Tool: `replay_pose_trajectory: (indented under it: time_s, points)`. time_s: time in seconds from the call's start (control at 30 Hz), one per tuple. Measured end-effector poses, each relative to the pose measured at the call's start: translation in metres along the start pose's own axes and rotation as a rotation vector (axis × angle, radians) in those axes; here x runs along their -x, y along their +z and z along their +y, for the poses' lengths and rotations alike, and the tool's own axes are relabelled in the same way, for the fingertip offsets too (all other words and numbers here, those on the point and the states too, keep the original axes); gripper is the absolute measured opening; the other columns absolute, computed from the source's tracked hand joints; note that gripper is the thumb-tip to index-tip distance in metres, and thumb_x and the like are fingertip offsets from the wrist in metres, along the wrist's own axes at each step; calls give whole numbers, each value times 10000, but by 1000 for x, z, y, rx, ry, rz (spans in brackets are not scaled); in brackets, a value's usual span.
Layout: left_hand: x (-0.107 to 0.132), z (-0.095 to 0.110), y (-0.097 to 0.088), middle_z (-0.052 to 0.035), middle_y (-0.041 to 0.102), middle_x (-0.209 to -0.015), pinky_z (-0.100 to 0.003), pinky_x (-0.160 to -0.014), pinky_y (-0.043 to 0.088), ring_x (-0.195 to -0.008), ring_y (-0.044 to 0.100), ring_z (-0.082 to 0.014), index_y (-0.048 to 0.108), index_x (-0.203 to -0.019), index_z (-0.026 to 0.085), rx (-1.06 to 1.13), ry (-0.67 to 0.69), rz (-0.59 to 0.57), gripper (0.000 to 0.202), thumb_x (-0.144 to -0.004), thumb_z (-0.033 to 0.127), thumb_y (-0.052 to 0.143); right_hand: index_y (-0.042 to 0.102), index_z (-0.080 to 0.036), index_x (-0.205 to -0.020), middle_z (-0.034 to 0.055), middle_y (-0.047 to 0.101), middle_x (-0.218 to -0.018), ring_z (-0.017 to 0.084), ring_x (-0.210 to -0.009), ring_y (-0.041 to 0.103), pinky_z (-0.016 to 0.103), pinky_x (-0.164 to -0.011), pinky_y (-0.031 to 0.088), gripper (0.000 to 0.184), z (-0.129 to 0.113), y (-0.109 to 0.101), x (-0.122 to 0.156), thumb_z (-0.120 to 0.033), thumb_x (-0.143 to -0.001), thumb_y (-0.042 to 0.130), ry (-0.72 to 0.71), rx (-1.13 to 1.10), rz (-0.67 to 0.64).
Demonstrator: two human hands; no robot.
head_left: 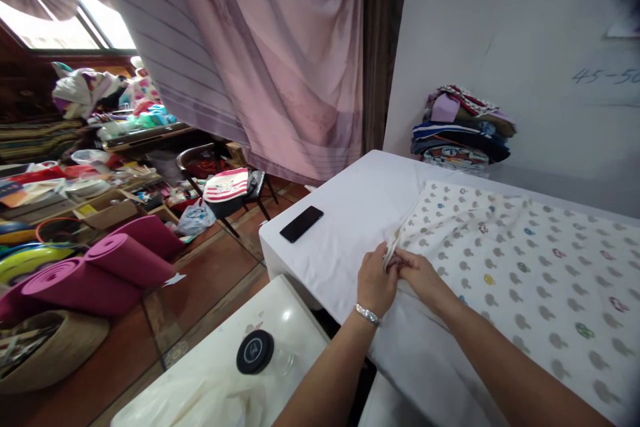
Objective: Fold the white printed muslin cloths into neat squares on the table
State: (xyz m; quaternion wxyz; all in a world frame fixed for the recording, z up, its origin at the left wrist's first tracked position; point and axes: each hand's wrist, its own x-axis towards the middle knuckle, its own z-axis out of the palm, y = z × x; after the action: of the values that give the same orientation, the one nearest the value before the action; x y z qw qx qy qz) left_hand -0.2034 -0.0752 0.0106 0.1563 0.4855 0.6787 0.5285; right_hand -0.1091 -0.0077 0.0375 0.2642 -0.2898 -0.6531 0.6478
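Note:
A white cloth printed with small grey and coloured figures [530, 260] lies spread over the white-covered table [350, 213]. My left hand [375, 280], with a silver bracelet on the wrist, pinches the cloth's near left corner. My right hand [420, 277] is closed on the same corner right beside it, the fingers of both hands touching. The corner's edge is lifted slightly off the table between them.
A black phone [301, 223] lies on the table's left part. A stack of folded fabrics [460, 127] sits against the wall at the back. A black round disc [255, 351] rests on a white surface near me. Pink rolled mats [100, 267] and clutter fill the floor at left.

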Motion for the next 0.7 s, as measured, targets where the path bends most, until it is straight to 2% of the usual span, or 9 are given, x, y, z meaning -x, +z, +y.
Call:
replay_pose_trajectory:
  time_s: [0.07, 0.13, 0.23, 0.33, 0.47, 0.53, 0.6, 0.7]
  points:
    - [-7, -4, 0, -89, 605, -1066, -355, -875, 409, -958, 527, -211, 486, -1208, 190, 42, -61, 33, 425, -786, 220, 528, 622, -198, -1072, 7, 670, -861, 187, -828, 592, 325, -777, 454, 525, 5, 1, -1, -119, -584, 445, 17, -33, -14]
    - [-17, -9, -3, -66, 632, -963, -310, -801, 440, -841, 563, -173, 507, -1164, 184, 131, -141, 66, 391, -776, 223, 527, 600, -206, -1122, 26, 654, -988, 199, -901, 584, 349, -824, 446, 560, 10, 0, 0, -124, -585, 464, -22, 34, 32]
    - [-35, -18, -12, -34, 631, -821, -262, -703, 451, -718, 562, -138, 523, -1088, 157, 308, -240, 140, 340, -756, 234, 515, 624, -237, -1086, 31, 580, -1162, 210, -1038, 526, 360, -903, 404, 489, 16, -12, 13, -133, -633, 477, -164, 308, 144]
    - [-44, -29, -22, -19, 613, -786, -243, -641, 444, -671, 552, -129, 507, -1097, 153, 392, -296, 212, 367, -744, 258, 506, 645, -264, -1019, 31, 598, -1102, 212, -1033, 520, 362, -912, 393, 358, 17, -32, 38, -176, -731, 450, -189, 520, 142]
    - [-41, -37, -25, -23, 620, -818, -281, -716, 447, -713, 567, -148, 534, -1112, 172, 88, -261, 172, 388, -727, 176, 479, 671, -264, -884, 29, 628, -949, 200, -892, 563, 326, -810, 437, 272, 12, -57, 67, -205, -780, 426, -137, 565, -67]
    - [-39, -35, -24, -57, 633, -917, -317, -775, 445, -803, 588, -178, 525, -1153, 170, -78, -243, 134, 444, -718, 122, 454, 684, -261, -817, 28, 642, -889, 194, -825, 573, 308, -747, 452, 226, 8, -70, 69, -242, -778, 462, -105, 525, -110]
    - [-40, -30, -23, -85, 631, -1008, -339, -827, 438, -916, 587, -204, 502, -1198, 171, -171, -216, 109, 499, -710, 88, 443, 693, -262, -764, 27, 656, -817, 190, -748, 578, 294, -676, 460, 173, 4, -84, 62, -300, -750, 524, -56, 468, -52]
    - [-42, -26, -22, -84, 624, -1078, -338, -872, 430, -1021, 563, -210, 471, -1246, 196, -244, -161, 71, 557, -705, 66, 448, 704, -265, -747, 27, 668, -769, 189, -690, 584, 291, -623, 464, 150, -2, -111, 30, -346, -690, 591, -47, 426, 98]
